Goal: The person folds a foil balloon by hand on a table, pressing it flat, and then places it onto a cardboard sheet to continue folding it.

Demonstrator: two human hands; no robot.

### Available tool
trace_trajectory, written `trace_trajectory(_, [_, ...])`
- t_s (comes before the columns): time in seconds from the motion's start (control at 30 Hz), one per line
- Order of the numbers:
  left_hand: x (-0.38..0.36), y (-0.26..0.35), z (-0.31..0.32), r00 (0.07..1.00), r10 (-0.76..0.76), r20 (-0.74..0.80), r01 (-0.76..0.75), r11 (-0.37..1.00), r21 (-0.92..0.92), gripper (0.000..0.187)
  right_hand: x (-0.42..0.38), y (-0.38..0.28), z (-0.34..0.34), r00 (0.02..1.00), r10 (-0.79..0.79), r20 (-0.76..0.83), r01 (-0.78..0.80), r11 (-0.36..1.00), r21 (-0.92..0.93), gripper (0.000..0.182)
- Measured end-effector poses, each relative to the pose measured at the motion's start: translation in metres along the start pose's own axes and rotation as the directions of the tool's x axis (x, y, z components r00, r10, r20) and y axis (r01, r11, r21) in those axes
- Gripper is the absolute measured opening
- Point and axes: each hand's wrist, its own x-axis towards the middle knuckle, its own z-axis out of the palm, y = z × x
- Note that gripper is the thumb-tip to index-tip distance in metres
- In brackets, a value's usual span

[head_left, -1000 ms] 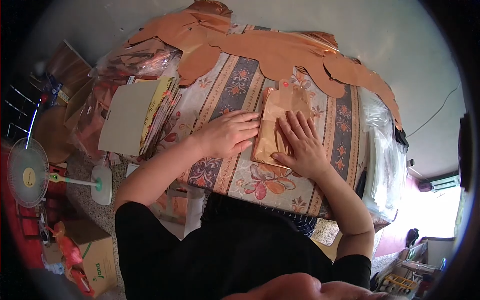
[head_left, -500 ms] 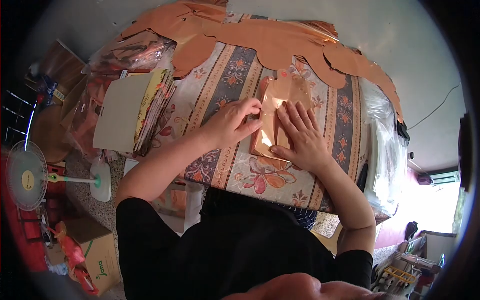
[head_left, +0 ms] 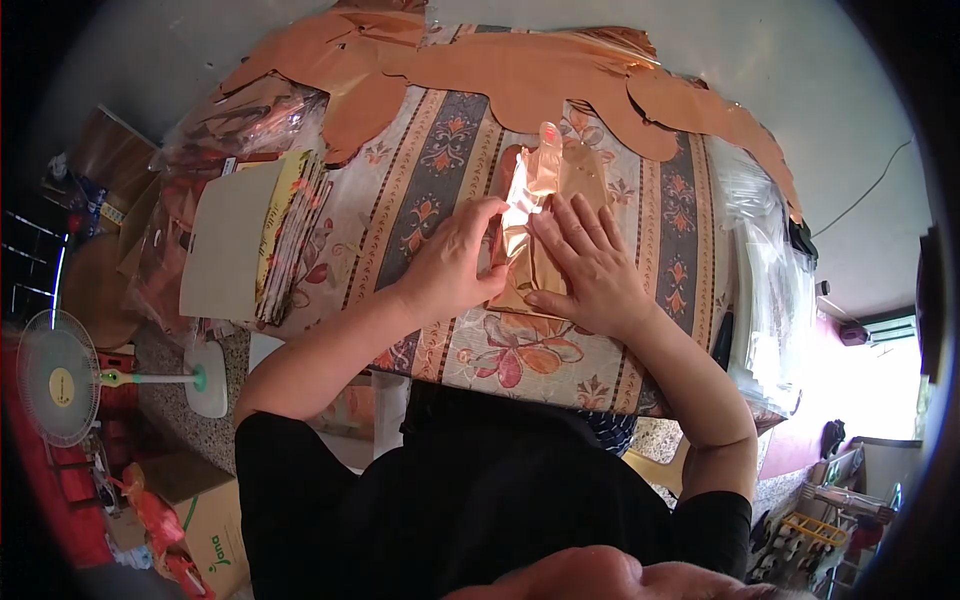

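A folded copper-coloured foil sheet (head_left: 575,180) lies on the patterned tablecloth in front of me, with a rounded tab bearing a red mark at its far end. My left hand (head_left: 452,258) has its curved fingers and thumb at the sheet's left edge, gripping a bright, creased flap. My right hand (head_left: 595,262) is spread flat on the right part of the foil, thumb pointing left. Under the right palm, part of the sheet is hidden. Beyond it, large flat copper foil shapes (head_left: 530,75) with rounded lobes stretch across the far side of the table.
Printed cards or packets (head_left: 290,235) and clear plastic bags (head_left: 250,115) sit at the left. Clear plastic sleeves (head_left: 765,290) are stacked along the right edge. A white fan (head_left: 60,385) and a cardboard box (head_left: 215,540) stand left of the table.
My left hand has shifted slightly left and its thumb is lower on the foil's edge. The left flap and the tab now look tilted and catch more light. The right hand remains flat.
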Motion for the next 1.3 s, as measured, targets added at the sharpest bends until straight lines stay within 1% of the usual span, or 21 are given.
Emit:
trace_trajectory(0.03, [0.001, 0.000, 0.000, 1.000, 0.001, 0.003, -0.001, 1.000, 0.000, 0.061, 0.000, 0.000, 0.001, 1.000, 0.003, -0.001, -0.003, 1.000, 0.001, 0.089])
trace_trajectory(0.1, [0.002, 0.000, -0.001, 0.994, 0.098, -0.040, -0.096, 0.993, 0.067, 0.061, 0.000, 0.001, 0.002, 1.000, -0.003, -0.014, 0.003, 1.000, 0.007, 0.090])
trace_trajectory(0.2, [0.001, 0.004, -0.005, 0.998, 0.056, 0.022, -0.058, 0.996, 0.070, 0.062, 0.000, 0.000, 0.000, 1.000, 0.002, 0.007, -0.002, 1.000, -0.004, 0.092])
trace_trajectory(0.33, [0.002, 0.002, -0.006, 0.997, 0.083, 0.001, -0.083, 0.995, 0.062, 0.057, 0.000, 0.000, 0.002, 1.000, 0.008, 0.001, -0.008, 1.000, 0.000, 0.092])
trace_trajectory(0.4, [0.006, 0.005, -0.011, 0.965, 0.239, 0.105, -0.260, 0.914, 0.313, 0.048, 0.000, -0.001, 0.001, 1.000, 0.014, 0.005, -0.014, 1.000, 0.000, 0.092])
trace_trajectory(0.43, [0.007, 0.003, -0.011, 0.965, 0.240, 0.108, -0.262, 0.914, 0.311, 0.048, 0.000, 0.000, 0.003, 1.000, 0.018, 0.004, -0.018, 1.000, 0.001, 0.092])
trace_trajectory(0.5, [0.009, -0.002, -0.009, 0.906, 0.355, 0.232, -0.416, 0.853, 0.317, 0.041, 0.000, 0.002, 0.006, 1.000, 0.002, 0.006, -0.002, 0.999, -0.033, 0.092])
trace_trajectory(0.63, [0.007, -0.002, -0.009, 0.900, 0.326, 0.290, -0.408, 0.862, 0.299, 0.045, 0.000, 0.000, 0.003, 1.000, 0.025, 0.004, -0.025, 1.000, -0.004, 0.092])
trace_trajectory(0.7, [0.006, -0.001, -0.010, 0.897, 0.305, 0.321, -0.410, 0.847, 0.340, 0.045, -0.001, 0.000, 0.004, 1.000, 0.022, -0.004, -0.022, 1.000, 0.007, 0.092])
trace_trajectory(0.8, [0.007, -0.003, -0.010, 0.895, 0.330, 0.301, -0.422, 0.847, 0.324, 0.041, -0.002, 0.001, 0.004, 1.000, 0.022, 0.008, -0.022, 1.000, 0.009, 0.092])
trace_trajectory(0.83, [0.007, -0.003, -0.009, 0.889, 0.344, 0.302, -0.434, 0.843, 0.319, 0.041, -0.003, 0.002, 0.004, 1.000, 0.021, -0.005, -0.021, 0.998, 0.056, 0.085])
trace_trajectory(0.87, [0.006, -0.002, -0.010, 0.898, 0.318, 0.305, -0.407, 0.863, 0.300, 0.043, -0.004, 0.006, 0.003, 0.999, 0.032, -0.010, -0.032, 0.998, 0.047, 0.085])
trace_trajectory(0.9, [0.007, -0.001, -0.010, 0.905, 0.292, 0.310, -0.381, 0.880, 0.283, 0.046, -0.004, 0.011, 0.002, 0.998, 0.065, -0.011, -0.060, 0.969, 0.240, 0.080])
trace_trajectory(0.93, [0.008, 0.000, -0.011, 0.900, 0.305, 0.312, -0.394, 0.875, 0.281, 0.046, -0.004, 0.016, 0.000, 0.996, 0.094, -0.008, -0.082, 0.901, 0.425, 0.074])
trace_trajectory(0.97, [0.008, 0.000, -0.010, 0.906, 0.300, 0.298, -0.380, 0.887, 0.262, 0.047, -0.009, 0.022, -0.001, 0.975, 0.194, -0.108, -0.112, 0.849, 0.516, 0.057])
trace_trajectory(1.0, [0.008, 0.000, -0.010, 0.914, 0.292, 0.283, -0.363, 0.900, 0.241, 0.047, -0.013, 0.027, -0.012, 0.974, 0.199, -0.110, -0.116, 0.851, 0.512, 0.057])
trace_trajectory(1.07, [0.008, -0.002, -0.010, 0.911, 0.311, 0.272, -0.374, 0.900, 0.223, 0.046, -0.024, 0.037, -0.040, 0.938, 0.346, 0.037, -0.283, 0.696, 0.660, 0.042])
trace_trajectory(1.1, [0.008, -0.002, -0.009, 0.910, 0.324, 0.259, -0.380, 0.901, 0.208, 0.045, -0.030, 0.042, -0.035, 0.954, 0.289, -0.085, -0.206, 0.831, 0.516, 0.035])
trace_trajectory(1.13, [0.007, -0.004, -0.009, 0.907, 0.329, 0.262, -0.385, 0.900, 0.203, 0.045, -0.036, 0.045, -0.032, 0.952, 0.296, -0.085, -0.212, 0.831, 0.514, 0.035])
trace_trajectory(1.2, [0.006, -0.007, -0.007, 0.913, 0.321, 0.253, -0.379, 0.897, 0.228, 0.041, -0.044, 0.046, -0.030, 0.983, 0.124, -0.136, -0.071, 0.937, 0.343, 0.039])
trace_trajectory(1.3, [0.006, -0.006, -0.007, 0.916, 0.312, 0.253, -0.368, 0.906, 0.211, 0.041, -0.045, 0.045, -0.023, 0.982, 0.089, -0.168, -0.045, 0.967, 0.250, 0.044])
